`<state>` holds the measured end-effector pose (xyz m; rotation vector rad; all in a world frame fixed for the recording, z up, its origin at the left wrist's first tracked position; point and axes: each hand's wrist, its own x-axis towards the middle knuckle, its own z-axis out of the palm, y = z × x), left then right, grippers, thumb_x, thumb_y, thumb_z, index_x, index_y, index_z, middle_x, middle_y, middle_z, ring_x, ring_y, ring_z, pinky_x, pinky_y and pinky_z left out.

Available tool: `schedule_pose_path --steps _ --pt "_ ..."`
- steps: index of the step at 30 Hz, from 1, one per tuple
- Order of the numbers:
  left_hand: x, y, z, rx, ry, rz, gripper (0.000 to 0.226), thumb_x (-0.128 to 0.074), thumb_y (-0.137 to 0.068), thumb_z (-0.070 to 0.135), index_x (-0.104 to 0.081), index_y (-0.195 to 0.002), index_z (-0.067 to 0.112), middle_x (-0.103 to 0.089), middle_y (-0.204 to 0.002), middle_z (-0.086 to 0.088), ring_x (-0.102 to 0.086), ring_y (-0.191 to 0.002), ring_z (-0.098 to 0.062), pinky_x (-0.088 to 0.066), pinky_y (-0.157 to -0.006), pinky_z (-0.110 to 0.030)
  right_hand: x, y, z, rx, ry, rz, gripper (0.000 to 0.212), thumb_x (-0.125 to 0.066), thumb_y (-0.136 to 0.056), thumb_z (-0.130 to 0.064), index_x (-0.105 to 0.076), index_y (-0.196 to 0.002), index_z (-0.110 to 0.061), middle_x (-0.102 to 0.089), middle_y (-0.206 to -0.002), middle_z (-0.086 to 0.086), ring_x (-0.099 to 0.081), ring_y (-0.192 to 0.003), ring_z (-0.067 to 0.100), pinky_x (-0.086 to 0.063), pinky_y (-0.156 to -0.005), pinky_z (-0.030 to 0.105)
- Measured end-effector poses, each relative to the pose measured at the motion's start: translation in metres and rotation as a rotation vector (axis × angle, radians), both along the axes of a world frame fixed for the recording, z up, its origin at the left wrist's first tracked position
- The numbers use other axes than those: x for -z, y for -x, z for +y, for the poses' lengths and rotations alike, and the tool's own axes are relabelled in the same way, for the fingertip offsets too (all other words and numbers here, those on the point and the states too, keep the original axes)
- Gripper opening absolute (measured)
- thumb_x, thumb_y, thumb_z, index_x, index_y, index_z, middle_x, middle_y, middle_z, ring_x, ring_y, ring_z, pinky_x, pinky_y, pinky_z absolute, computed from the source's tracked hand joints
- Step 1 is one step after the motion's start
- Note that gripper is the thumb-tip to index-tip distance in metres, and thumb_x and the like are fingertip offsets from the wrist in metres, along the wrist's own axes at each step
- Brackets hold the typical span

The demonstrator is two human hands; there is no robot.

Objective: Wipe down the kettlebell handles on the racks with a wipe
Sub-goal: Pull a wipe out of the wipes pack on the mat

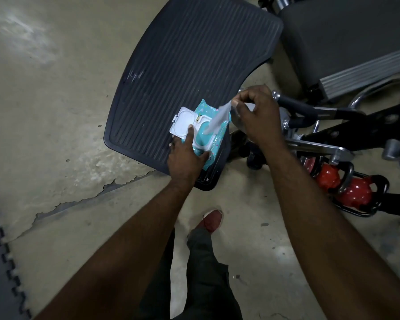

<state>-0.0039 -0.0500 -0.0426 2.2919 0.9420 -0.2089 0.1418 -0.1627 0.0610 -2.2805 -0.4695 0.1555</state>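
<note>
The scene is dimly and evenly lit, apparently from overhead, and colours are muted. A pale sheen is seen on the concrete floor (21,38) at the far left. Small sharp glints are carried by the red kettlebells (353,192) and the chrome parts (316,144) on the right. The forearms (310,204) are rendered dark, with little detail. The wipe (218,118) is smeared by motion blur, while the wipe pack (202,140) is rendered sharp, its white lid being the brightest area. The edges of the ribbed mat (183,54) are bowed by the wide lens.
</note>
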Motion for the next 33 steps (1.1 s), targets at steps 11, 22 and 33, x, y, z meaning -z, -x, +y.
schedule_pose_path --steps 11,22,33 --pt "-0.006 0.001 -0.003 -0.014 0.003 -0.021 0.094 -0.073 -0.076 0.056 -0.023 -0.153 0.035 -0.048 -0.139 -0.014 -0.053 -0.121 -0.036 -0.049 -0.094 -0.045 -0.036 0.002 -0.009 -0.03 -0.041 -0.062 0.01 -0.064 -0.085 -0.018 -0.069 -0.084 -0.009 -0.058 -0.104 0.0 -0.054 -0.094 0.001 -0.04 -0.085 0.012" --pt "-0.001 0.0 -0.006 -0.01 -0.047 -0.015 0.094 -0.073 -0.075 0.057 -0.023 -0.152 0.035 -0.049 -0.141 -0.013 -0.055 -0.12 -0.036 -0.052 -0.092 -0.046 -0.069 0.015 -0.018 -0.054 -0.144 -0.128 0.01 -0.063 -0.087 -0.014 -0.068 -0.085 -0.005 -0.058 -0.103 0.003 -0.05 -0.091 -0.014 -0.036 -0.084 0.005" --pt "-0.007 0.001 0.002 -0.024 0.046 -0.02 0.091 -0.062 -0.069 0.072 -0.028 -0.146 0.039 -0.055 -0.137 -0.007 -0.057 -0.119 -0.032 -0.052 -0.094 -0.049 -0.124 0.005 -0.024 -0.078 -0.454 0.072 0.01 -0.053 -0.098 -0.022 -0.054 -0.089 -0.023 -0.064 -0.102 0.024 -0.064 -0.09 0.039 -0.056 -0.075 0.055"
